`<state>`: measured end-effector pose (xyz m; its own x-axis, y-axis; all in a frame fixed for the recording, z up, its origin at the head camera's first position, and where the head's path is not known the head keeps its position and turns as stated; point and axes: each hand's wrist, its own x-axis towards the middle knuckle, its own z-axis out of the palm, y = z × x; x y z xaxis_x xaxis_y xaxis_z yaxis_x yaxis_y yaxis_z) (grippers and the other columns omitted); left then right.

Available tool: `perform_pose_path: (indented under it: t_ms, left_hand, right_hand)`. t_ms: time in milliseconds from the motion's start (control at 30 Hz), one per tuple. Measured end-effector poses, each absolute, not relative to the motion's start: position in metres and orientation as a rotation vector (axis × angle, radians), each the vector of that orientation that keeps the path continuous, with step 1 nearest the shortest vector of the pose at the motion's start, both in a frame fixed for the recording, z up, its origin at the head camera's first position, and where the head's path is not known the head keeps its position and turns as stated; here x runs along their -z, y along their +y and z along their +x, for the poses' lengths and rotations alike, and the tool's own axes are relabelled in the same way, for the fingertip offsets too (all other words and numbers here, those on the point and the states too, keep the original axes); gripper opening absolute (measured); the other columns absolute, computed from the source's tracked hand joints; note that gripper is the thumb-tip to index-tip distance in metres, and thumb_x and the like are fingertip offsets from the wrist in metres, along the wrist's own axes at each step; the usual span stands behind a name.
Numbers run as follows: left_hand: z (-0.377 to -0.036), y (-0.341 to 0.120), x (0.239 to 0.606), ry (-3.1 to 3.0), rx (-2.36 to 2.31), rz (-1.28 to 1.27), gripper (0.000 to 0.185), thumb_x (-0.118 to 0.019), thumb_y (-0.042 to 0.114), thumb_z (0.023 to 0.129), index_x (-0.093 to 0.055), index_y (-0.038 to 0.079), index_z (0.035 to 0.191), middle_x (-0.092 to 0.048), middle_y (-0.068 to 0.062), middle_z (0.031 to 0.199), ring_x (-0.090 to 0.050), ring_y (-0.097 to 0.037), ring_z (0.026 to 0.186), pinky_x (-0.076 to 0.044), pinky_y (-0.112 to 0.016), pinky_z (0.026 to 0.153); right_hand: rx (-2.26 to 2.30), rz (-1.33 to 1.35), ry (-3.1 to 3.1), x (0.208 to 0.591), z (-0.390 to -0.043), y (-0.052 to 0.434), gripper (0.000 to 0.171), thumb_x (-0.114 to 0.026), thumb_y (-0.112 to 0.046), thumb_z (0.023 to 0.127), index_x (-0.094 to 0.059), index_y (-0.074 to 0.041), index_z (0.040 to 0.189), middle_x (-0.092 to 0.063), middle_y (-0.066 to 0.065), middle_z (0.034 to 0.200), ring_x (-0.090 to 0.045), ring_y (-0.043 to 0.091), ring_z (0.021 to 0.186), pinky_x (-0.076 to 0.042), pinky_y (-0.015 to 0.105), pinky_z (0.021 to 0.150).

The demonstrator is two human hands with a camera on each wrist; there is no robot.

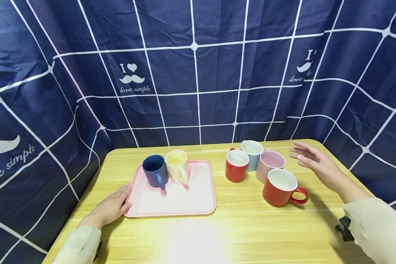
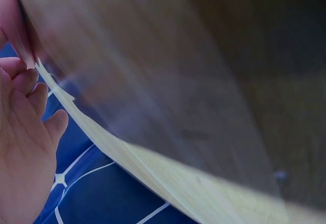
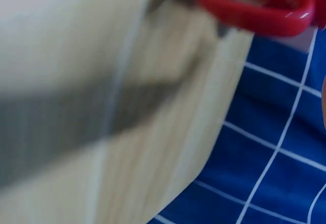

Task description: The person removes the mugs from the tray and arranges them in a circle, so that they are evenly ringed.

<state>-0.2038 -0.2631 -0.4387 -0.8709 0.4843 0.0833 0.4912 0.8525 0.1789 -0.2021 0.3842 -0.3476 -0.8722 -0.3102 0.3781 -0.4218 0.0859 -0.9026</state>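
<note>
My left hand (image 1: 110,207) lies at the left rim of a pink tray (image 1: 188,205), fingers stretched along its edge and thumb at the near corner. On the tray stand a navy mug (image 1: 154,169) and a cream mug (image 1: 175,167), side by side. To the right, my right hand (image 1: 316,165) hovers over the table with fingers spread and holds nothing. Nearest to it are a large red mug (image 1: 277,192), its handle (image 3: 254,12) pointing right, and a pink mug (image 1: 267,167). Behind these are a light blue mug (image 1: 252,152) and a smaller red mug (image 1: 236,170).
The wooden table (image 1: 145,238) carries the tray on the left and the group of mugs on the right. A navy curtain (image 1: 217,73) with white lines hangs behind and along both sides. A dark device (image 1: 345,228) is strapped to the right wrist.
</note>
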Motion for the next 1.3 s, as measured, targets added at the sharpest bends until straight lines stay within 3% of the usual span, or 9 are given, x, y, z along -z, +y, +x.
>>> perform_pose_path:
  t_ms: [167, 367, 600, 733, 900, 1033, 1300]
  left_hand:
    - [-0.204, -0.263, 0.438, -2.978, 0.304, -0.795, 0.057, -0.059, 0.023, 0.093, -0.043, -0.012, 0.135, -0.041, -0.028, 0.140, -0.038, -0.044, 0.130, -0.033, -0.054, 0.103]
    - [-0.203, -0.263, 0.438, -2.991, 0.308, -0.792, 0.057, -0.059, 0.024, 0.094, -0.043, -0.012, 0.136, -0.040, -0.028, 0.141, -0.037, -0.043, 0.130, -0.033, -0.054, 0.104]
    - [-0.203, -0.264, 0.438, -2.988, 0.317, -0.794, 0.058, -0.059, 0.024, 0.094, -0.042, -0.012, 0.136, -0.041, -0.028, 0.141, -0.037, -0.043, 0.130, -0.033, -0.054, 0.103]
    - [-0.203, -0.264, 0.438, -2.989, 0.318, -0.791, 0.058, -0.059, 0.023, 0.093, -0.042, -0.013, 0.136, -0.041, -0.029, 0.140, -0.037, -0.044, 0.130, -0.033, -0.055, 0.103]
    - [-0.204, -0.264, 0.439, -2.994, 0.316, -0.784, 0.058, -0.059, 0.024, 0.093, -0.042, -0.012, 0.136, -0.041, -0.028, 0.141, -0.037, -0.044, 0.130, -0.033, -0.055, 0.103]
    - [-0.204, -0.265, 0.440, -2.998, 0.315, -0.780, 0.058, -0.058, 0.025, 0.094, -0.042, -0.012, 0.136, -0.040, -0.028, 0.141, -0.037, -0.043, 0.130, -0.033, -0.055, 0.104]
    - [-0.206, -0.266, 0.441, -2.983, 0.313, -0.794, 0.057, -0.059, 0.023, 0.094, -0.043, -0.012, 0.136, -0.041, -0.028, 0.140, -0.037, -0.043, 0.130, -0.033, -0.054, 0.103]
  right_hand:
    - [-1.965, 0.689, -2.178, 0.333, -0.212, 0.362, 0.051, -0.043, 0.006, 0.097, -0.038, -0.014, 0.144, -0.057, -0.009, 0.125, -0.057, 0.003, 0.110, -0.045, 0.013, 0.087]
    - [-1.887, 0.561, -2.221, 0.315, -0.225, 0.326, 0.059, -0.050, -0.001, 0.097, -0.025, -0.006, 0.149, -0.051, -0.008, 0.125, -0.055, 0.001, 0.108, -0.044, 0.012, 0.086]
    - [-1.716, 0.398, -2.330, 0.294, -0.238, 0.280, 0.066, -0.058, -0.011, 0.095, -0.022, -0.004, 0.150, -0.042, 0.017, 0.138, -0.053, -0.003, 0.106, -0.043, 0.011, 0.089]
    - [-1.717, 0.396, -2.354, 0.289, -0.244, 0.254, 0.067, -0.060, -0.011, 0.094, -0.024, -0.007, 0.151, -0.042, 0.020, 0.141, -0.053, 0.011, 0.115, -0.041, 0.016, 0.094]
    - [-1.738, 0.410, -2.390, 0.292, -0.251, 0.224, 0.068, -0.062, -0.012, 0.093, -0.026, -0.009, 0.150, -0.043, 0.019, 0.142, -0.047, 0.032, 0.125, -0.038, 0.038, 0.104]
    - [-1.710, 0.413, -2.430, 0.299, -0.256, 0.202, 0.068, -0.064, -0.015, 0.092, -0.028, -0.007, 0.149, -0.044, 0.020, 0.141, -0.048, 0.034, 0.124, -0.039, 0.047, 0.102]
    - [-1.762, 0.395, -2.461, 0.316, -0.257, 0.158, 0.067, -0.067, -0.015, 0.089, -0.034, -0.004, 0.146, -0.048, 0.022, 0.137, -0.052, 0.035, 0.119, -0.042, 0.045, 0.099]
